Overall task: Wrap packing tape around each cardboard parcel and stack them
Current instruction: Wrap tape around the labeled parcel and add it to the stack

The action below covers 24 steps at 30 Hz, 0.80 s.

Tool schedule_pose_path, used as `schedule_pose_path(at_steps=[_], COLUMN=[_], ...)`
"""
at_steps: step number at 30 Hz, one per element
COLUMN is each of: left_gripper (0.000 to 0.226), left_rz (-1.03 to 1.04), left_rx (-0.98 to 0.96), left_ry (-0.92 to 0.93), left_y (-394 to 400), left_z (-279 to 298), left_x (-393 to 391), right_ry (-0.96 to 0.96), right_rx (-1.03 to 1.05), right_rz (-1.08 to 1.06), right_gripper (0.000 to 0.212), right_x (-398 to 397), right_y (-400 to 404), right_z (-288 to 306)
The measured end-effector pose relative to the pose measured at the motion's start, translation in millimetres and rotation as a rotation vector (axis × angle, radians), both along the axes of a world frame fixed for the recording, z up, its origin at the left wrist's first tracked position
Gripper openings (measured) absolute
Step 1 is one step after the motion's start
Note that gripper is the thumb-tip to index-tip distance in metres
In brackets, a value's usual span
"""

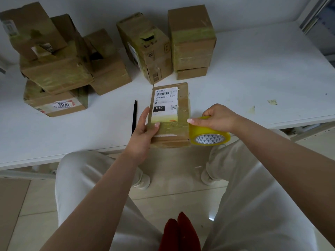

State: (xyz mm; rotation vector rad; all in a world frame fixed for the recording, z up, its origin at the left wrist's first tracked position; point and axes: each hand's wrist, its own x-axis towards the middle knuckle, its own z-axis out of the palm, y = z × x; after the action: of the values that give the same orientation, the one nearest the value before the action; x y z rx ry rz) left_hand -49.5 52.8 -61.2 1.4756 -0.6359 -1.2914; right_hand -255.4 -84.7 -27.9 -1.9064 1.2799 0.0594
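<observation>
A flat cardboard parcel (181, 113) with a white shipping label lies at the front edge of the white table (253, 73), its near end jutting past the edge. My left hand (143, 131) holds its left side, thumb on top. My right hand (215, 118) grips a yellow roll of packing tape (208, 134) against the parcel's right side, forefinger stretched out onto the taped top. Yellowish tape covers the parcel's near half.
Taped cardboard parcels stand in stacks at the back: a heap at the left (59, 69), a tall box in the middle (148, 48) and a stack at the right (192, 42). A black pen-like tool (134, 115) lies left of the parcel. Tape scraps (272, 102) lie at the right.
</observation>
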Motion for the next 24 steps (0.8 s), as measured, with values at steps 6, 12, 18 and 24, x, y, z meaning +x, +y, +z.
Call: schedule_pose_path(at_steps=[6, 12, 18, 24], left_gripper=[0.086, 0.126, 0.104, 0.108], left_rz=[-0.249, -0.692, -0.454, -0.466], left_rx=[0.087, 0.184, -0.074, -0.036], left_ry=[-0.981, -1.461, -1.589, -1.343], left_y=[-0.6, 2.6, 0.2, 0.3], left_z=[-1.8, -9.7, -23.8, -5.1], left_x=[-15.4, -59.0, -51.3, -19.2], right_ry=[0.137, 0.126, 0.01, -0.3], right_rx=[-0.127, -0.116, 0.011, 0.216], right_rz=[0.058, 0.049, 0.004, -0.019], right_gripper=[0.066, 0.067, 0.061, 0.047], right_x=[13.1, 12.3, 6.8, -4.1], right_y=[5.8, 8.3, 5.1, -5.9], right_z=[-3.1, 0.5, 5.3, 34.3])
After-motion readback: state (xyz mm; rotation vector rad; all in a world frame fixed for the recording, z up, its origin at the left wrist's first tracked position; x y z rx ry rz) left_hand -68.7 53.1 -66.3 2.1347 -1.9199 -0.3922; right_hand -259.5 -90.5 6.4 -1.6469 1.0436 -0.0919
